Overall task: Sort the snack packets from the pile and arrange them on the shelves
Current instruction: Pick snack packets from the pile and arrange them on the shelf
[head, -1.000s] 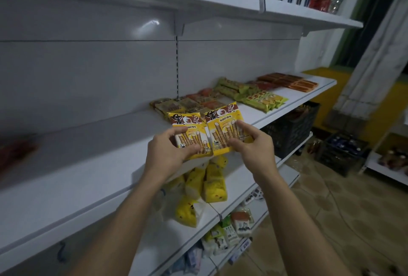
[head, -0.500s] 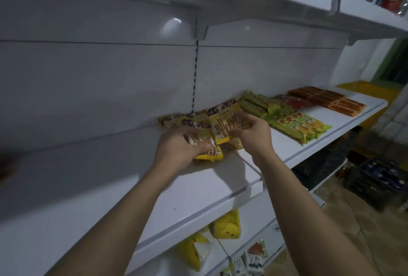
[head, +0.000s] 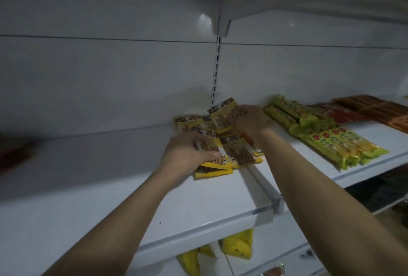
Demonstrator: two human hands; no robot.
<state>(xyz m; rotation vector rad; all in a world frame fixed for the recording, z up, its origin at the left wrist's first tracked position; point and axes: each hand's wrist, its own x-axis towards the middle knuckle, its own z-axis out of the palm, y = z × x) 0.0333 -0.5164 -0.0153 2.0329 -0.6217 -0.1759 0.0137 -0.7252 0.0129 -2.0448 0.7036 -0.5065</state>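
holding front packet [head: 213,168] under left hand [head: 187,152] — rear packet [head: 223,114] in right hand [head: 251,122]

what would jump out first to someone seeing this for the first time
Dead centre, the left hand and right hand grip yellow packets lying in a cluster on the white shelf, near its back wall. To their right lie green packets, then red and brown packets toward the far edge.

Yellow snack packets [head: 239,154] overlapping, seemingly flat.
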